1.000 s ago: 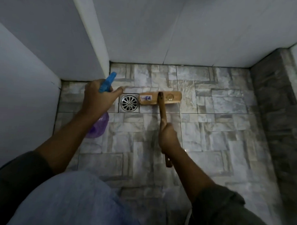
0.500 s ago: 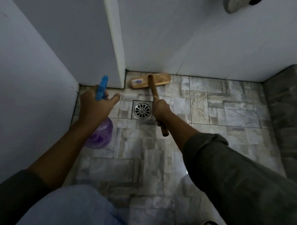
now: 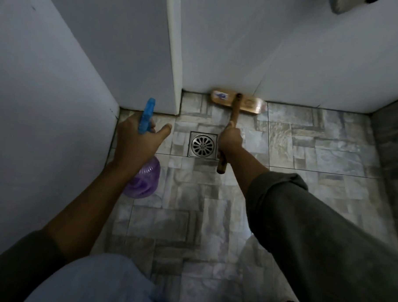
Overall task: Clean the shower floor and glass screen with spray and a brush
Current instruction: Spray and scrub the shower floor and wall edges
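The step in hand looks like scrubbing the floor (image 3: 307, 144) along its far edge. The right hand (image 3: 230, 140) has its fingers wrapped tight round the wooden handle of the brush (image 3: 237, 104), gripping partway along, so the butt of the handle sticks out behind the hand. The brush head lies ahead of those fingers, flat on the tiles and pressed up to the foot of the wall (image 3: 289, 52); its right end is blurred. Just to the left of the right fingers, between the two hands, sits the round drain (image 3: 203, 145).

The left hand (image 3: 137, 141) holds the spray bottle (image 3: 144, 180) by its neck, fingers curled round it and the thumb stretched out towards the drain. The blue nozzle pokes out beyond the knuckles and points at the corner; the purple body hangs beneath the palm. Whether a finger rests on the trigger cannot be told (the back of the hand hides it).

The next move probably calls for a firm stroke of the brush over the tiles, back towards the body or sideways along the wall, bristles kept flat, with a squirt of spray laid ahead of it where the tiles look dry. No glass screen can be made out for certain here, so that part appears not yet begun.
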### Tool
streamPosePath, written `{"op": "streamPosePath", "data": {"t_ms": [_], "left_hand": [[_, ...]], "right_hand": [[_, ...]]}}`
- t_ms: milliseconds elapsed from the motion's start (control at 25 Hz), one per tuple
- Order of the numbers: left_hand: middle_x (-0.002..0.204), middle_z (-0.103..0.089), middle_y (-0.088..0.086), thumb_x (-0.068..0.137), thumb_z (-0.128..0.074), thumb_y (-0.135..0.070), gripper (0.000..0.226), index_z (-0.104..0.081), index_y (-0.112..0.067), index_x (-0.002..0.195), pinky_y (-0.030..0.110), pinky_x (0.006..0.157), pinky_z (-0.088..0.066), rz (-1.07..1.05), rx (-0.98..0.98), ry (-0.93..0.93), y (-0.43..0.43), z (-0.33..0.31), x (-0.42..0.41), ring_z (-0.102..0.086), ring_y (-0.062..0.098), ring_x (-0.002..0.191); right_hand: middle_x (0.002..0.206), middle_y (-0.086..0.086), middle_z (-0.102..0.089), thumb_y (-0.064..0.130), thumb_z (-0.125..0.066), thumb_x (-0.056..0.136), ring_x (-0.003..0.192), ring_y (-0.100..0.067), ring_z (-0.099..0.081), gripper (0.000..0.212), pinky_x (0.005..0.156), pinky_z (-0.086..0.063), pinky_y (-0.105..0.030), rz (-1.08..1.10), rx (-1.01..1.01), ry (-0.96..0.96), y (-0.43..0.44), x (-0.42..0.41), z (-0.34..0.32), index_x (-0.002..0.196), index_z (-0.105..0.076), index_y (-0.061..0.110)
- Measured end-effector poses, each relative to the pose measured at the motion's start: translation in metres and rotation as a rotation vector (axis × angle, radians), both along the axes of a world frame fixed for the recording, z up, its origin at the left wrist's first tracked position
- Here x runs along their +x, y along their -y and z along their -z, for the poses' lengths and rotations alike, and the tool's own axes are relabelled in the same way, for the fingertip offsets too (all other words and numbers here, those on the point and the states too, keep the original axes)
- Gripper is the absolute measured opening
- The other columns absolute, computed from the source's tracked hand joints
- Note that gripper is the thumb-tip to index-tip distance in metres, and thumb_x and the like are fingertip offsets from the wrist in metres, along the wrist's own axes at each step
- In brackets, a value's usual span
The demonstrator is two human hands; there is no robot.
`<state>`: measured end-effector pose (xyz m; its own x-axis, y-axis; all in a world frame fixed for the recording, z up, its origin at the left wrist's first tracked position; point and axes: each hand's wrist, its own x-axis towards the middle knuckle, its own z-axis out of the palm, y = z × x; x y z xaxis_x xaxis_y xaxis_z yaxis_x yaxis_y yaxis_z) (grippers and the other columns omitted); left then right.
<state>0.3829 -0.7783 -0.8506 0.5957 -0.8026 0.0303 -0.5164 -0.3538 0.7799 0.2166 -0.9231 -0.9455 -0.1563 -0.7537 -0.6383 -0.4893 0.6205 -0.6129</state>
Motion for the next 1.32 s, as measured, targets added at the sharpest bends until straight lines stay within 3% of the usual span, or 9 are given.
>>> {"op": "streamPosePath", "data": {"t_ms": [120, 240, 480, 640, 880, 1000, 1160, 1200, 1320], "left_hand": [[0.077, -0.067, 0.01, 0.084, -0.079, -0.031, 0.03, -0.064, -0.005, 0.085, 0.031, 0.069, -0.056, 0.025, 0.018, -0.032, 0.0, 0.003, 0.001, -0.067, 0.027, 0.071], [0.079, -0.065, 0.009, 0.084, -0.079, -0.029, 0.029, -0.062, -0.005, 0.087, 0.015, 0.062, -0.046, 0.042, 0.035, 0.009, 0.0, 0.005, -0.009, -0.063, 0.023, 0.073], [0.078, -0.067, 0.015, 0.084, -0.08, -0.029, 0.029, -0.058, -0.01, 0.083, 0.039, 0.069, -0.058, 0.056, 0.007, -0.032, -0.001, 0.001, -0.002, -0.067, 0.031, 0.069], [0.079, -0.066, 0.012, 0.083, -0.08, -0.03, 0.029, -0.062, -0.007, 0.082, 0.02, 0.061, -0.047, 0.004, 0.055, -0.012, -0.009, 0.008, 0.005, -0.065, 0.029, 0.073], [0.079, -0.067, 0.016, 0.083, -0.079, -0.031, 0.035, -0.065, 0.001, 0.085, 0.026, 0.063, -0.049, 0.044, 0.104, -0.032, -0.004, 0.012, -0.003, -0.064, 0.028, 0.071], [0.078, -0.067, 0.015, 0.081, -0.081, -0.031, 0.035, -0.063, -0.002, 0.085, 0.025, 0.06, -0.045, 0.046, 0.098, -0.005, -0.003, 0.011, -0.006, -0.065, 0.028, 0.07], [0.081, -0.068, 0.014, 0.081, -0.081, -0.033, 0.036, -0.064, -0.002, 0.088, 0.035, 0.071, -0.054, 0.031, 0.127, -0.002, -0.01, 0.018, 0.005, -0.066, 0.03, 0.075], [0.081, -0.068, 0.013, 0.081, -0.081, -0.035, 0.036, -0.065, -0.003, 0.088, 0.038, 0.072, -0.056, 0.026, 0.137, -0.009, -0.013, 0.02, 0.007, -0.066, 0.029, 0.075], [0.079, -0.068, 0.013, 0.08, -0.08, -0.037, 0.038, -0.065, -0.003, 0.086, 0.04, 0.073, -0.057, 0.006, 0.169, 0.012, -0.019, 0.022, 0.013, -0.066, 0.028, 0.073]], "right_hand": [[0.12, -0.015, -0.062, 0.041, -0.032, 0.108, 0.102, -0.028, -0.064, 0.046, 0.087, -0.056, -0.039, 0.068, 0.01, 0.032, -0.004, 0.008, 0.001, 0.132, -0.048, 0.005], [0.125, -0.016, -0.058, 0.04, -0.031, 0.109, 0.109, -0.029, -0.061, 0.047, 0.092, -0.053, -0.04, -0.09, -0.005, 0.092, -0.013, 0.051, -0.007, 0.135, -0.046, 0.004], [0.112, -0.011, -0.058, 0.046, -0.027, 0.108, 0.095, -0.026, -0.056, 0.051, 0.082, -0.049, -0.04, -0.08, -0.031, 0.015, -0.011, 0.02, 0.001, 0.131, -0.046, 0.004], [0.128, -0.019, -0.06, 0.049, -0.028, 0.107, 0.112, -0.034, -0.062, 0.055, 0.093, -0.052, -0.045, 0.003, -0.024, -0.054, 0.006, -0.001, 0.007, 0.132, -0.047, 0.004], [0.142, -0.021, -0.05, 0.018, -0.029, 0.109, 0.121, -0.034, -0.051, 0.042, 0.089, -0.038, -0.035, -0.323, -0.01, -0.008, -0.017, 0.045, -0.013, 0.146, -0.042, 0.002], [0.116, -0.018, -0.056, 0.021, -0.032, 0.109, 0.108, -0.036, -0.059, 0.038, 0.093, -0.051, -0.042, -0.454, 0.012, -0.037, -0.057, 0.015, -0.024, 0.136, -0.049, 0.002], [0.11, -0.021, -0.062, 0.04, -0.027, 0.109, 0.091, -0.039, -0.065, 0.045, 0.072, -0.058, -0.047, -0.358, 0.113, -0.005, -0.096, -0.002, -0.033, 0.123, -0.053, 0.005], [0.113, -0.021, -0.062, 0.035, -0.027, 0.11, 0.093, -0.039, -0.064, 0.043, 0.074, -0.06, -0.043, -0.38, 0.08, 0.006, -0.084, 0.006, -0.031, 0.128, -0.052, 0.006], [0.091, -0.011, -0.057, 0.035, -0.028, 0.11, 0.069, -0.024, -0.056, 0.04, 0.044, -0.05, -0.028, -0.368, 0.034, 0.05, -0.063, 0.019, -0.035, 0.123, -0.054, 0.008]]}}
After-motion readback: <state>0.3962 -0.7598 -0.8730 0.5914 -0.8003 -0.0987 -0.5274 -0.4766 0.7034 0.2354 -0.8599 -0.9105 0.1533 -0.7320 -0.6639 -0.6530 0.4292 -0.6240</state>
